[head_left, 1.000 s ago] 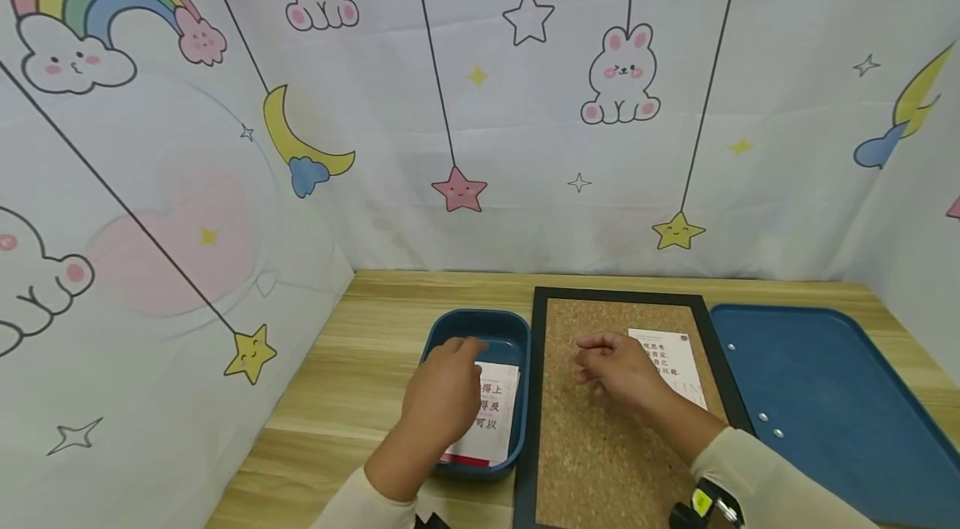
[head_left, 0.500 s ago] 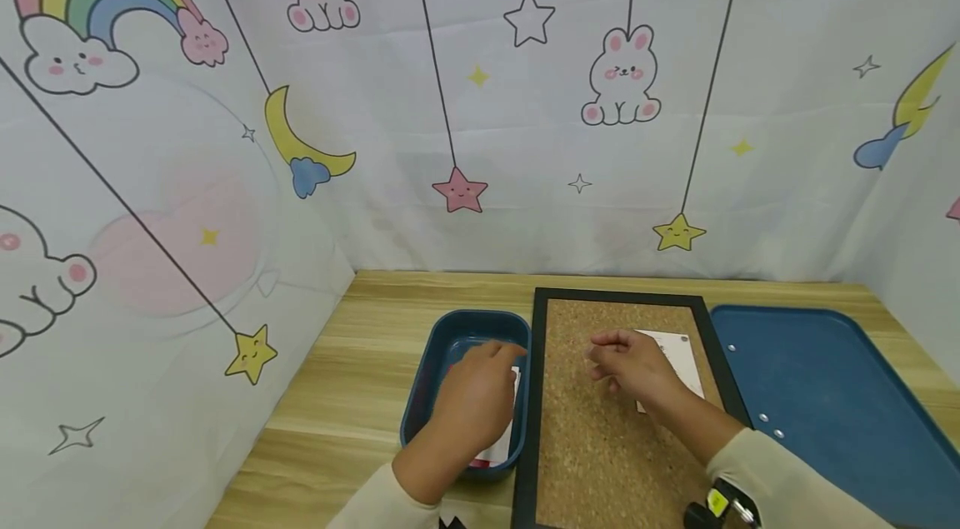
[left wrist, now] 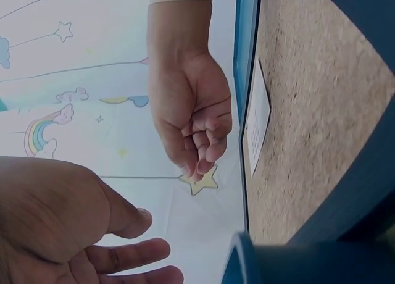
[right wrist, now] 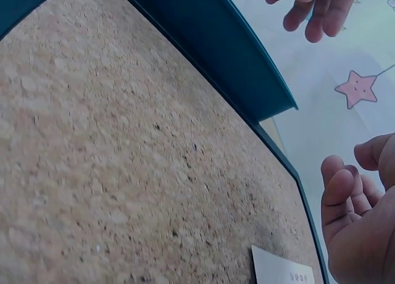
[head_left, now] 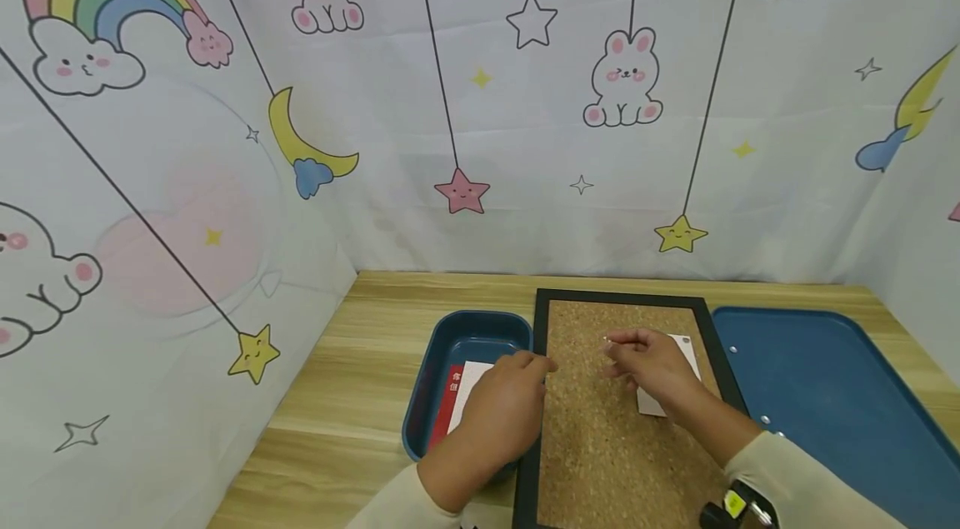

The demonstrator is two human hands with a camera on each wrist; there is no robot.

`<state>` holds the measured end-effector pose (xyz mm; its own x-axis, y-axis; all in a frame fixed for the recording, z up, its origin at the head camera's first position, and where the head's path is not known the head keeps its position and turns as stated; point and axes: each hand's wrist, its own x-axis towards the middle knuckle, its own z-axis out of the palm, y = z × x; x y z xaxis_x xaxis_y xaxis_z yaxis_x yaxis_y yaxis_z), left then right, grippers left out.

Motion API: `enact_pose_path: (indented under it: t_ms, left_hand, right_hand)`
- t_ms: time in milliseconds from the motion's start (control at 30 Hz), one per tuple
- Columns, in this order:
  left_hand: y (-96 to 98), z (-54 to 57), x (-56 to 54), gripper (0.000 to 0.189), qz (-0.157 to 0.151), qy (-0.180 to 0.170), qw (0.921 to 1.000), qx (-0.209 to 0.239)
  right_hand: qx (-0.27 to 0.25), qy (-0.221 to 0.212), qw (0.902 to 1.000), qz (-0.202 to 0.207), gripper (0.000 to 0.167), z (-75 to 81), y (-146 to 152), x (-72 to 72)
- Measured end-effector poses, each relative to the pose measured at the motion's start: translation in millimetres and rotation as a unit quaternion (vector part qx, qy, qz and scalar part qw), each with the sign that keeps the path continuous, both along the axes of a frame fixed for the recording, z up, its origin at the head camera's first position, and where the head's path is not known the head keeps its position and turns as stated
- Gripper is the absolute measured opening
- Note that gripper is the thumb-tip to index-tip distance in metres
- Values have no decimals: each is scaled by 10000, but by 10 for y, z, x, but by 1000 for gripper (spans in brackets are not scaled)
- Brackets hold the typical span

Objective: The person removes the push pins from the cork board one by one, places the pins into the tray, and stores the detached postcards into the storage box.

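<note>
My left hand (head_left: 504, 402) hovers over the right rim of a blue bin (head_left: 417, 383). Its fingers are loosely extended with nothing between them, reaching toward the framed corkboard (head_left: 592, 462). Inside the bin lie white and red printed cards (head_left: 467, 383), partly covered by this hand. Over the board, my right hand (head_left: 654, 366) pinches what looks like a thumbtack, a tiny pale glint at the thumb and index fingertips. A white card (head_left: 651, 404) with print lies on the board behind that hand, a small grey tack (head_left: 686, 338) at its upper right corner.
To the right of the board lies a blue tray (head_left: 825, 379) with a few small silver tacks (head_left: 765, 419) on it. The wooden table (head_left: 375, 346) meets a white printed cloth (head_left: 525, 246) at the back and both sides.
The left hand has moved right from over the bin's cards to its rim beside the board. The right hand has shifted slightly right, still pinching. The bin's outline and cards have shifted a little.
</note>
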<state>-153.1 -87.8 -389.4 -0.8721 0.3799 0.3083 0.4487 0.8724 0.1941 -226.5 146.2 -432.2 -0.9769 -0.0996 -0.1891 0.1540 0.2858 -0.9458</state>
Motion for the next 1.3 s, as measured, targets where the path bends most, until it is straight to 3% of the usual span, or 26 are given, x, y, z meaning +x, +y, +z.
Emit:
enact_pose_path:
  t_ms: [567, 1300]
  left_hand:
    - [299, -61, 21, 27, -267, -365, 9984, -342]
    - [526, -169, 33, 28, -829, -515, 9916, -844]
  right_hand:
    - [178, 79, 9996, -206, 42, -34, 208, -43]
    - [279, 77, 9990, -334, 46, -51, 466, -82]
